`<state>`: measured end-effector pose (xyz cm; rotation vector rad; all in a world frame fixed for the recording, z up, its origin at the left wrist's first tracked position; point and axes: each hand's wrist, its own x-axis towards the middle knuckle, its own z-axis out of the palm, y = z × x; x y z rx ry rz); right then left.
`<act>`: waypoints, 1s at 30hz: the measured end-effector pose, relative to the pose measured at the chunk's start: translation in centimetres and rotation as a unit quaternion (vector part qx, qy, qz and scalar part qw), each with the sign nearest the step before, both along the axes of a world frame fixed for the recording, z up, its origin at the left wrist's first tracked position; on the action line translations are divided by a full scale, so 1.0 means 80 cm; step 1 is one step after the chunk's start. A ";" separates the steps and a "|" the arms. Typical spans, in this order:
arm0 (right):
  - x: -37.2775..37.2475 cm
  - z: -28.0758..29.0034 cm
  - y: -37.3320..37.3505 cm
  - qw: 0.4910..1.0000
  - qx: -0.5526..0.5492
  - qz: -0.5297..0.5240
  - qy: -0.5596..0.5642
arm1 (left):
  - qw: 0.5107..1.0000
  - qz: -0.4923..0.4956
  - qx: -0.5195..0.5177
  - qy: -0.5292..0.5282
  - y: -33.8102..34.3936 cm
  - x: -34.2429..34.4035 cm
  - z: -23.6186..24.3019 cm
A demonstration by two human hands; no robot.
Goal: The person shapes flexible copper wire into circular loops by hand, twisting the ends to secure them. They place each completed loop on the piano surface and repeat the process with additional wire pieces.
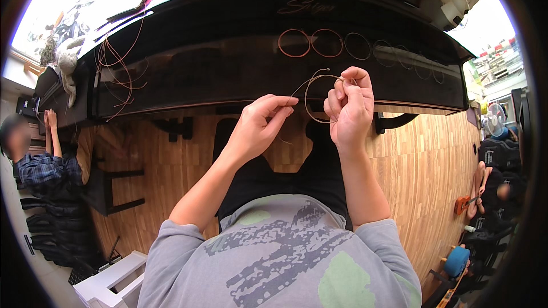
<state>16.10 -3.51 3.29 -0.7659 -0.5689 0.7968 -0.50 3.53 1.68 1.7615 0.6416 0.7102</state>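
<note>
A thin, pale gold coiled wire string (307, 92), like an instrument string, hangs between my hands above the front edge of a black piano (217, 88). My right hand (353, 114) is raised and pinches the coil at its right side. With thumb and forefinger close together, my left hand (258, 126) holds the string's loose part, and a thin end trails below it. Beyond my hands, several coiled strings lie in a row on the piano: copper-coloured ones such as this coil (294, 29) at the left, silvery ones such as this ring (358, 33) further right.
Loose, tangled copper-coloured strings (121, 82) lie at the piano's left end. Another person in a plaid shirt (48, 168) is at the far left, by a dark stool (117, 191). Black bags, a fan (494, 117) and a small orange instrument (461, 205) are at the right.
</note>
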 end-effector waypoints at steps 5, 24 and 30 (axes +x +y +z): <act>-0.001 0.001 -0.003 0.999 -0.012 0.021 0.026 | 1.000 0.001 -0.030 0.006 0.005 -0.005 -0.007; -0.014 0.006 -0.002 0.997 -0.010 0.045 0.062 | 0.977 0.132 -0.077 -0.148 0.009 0.031 -0.017; -0.020 -0.007 0.004 1.000 -0.003 0.010 -0.015 | 0.917 0.065 -0.300 -0.254 -0.013 0.039 0.002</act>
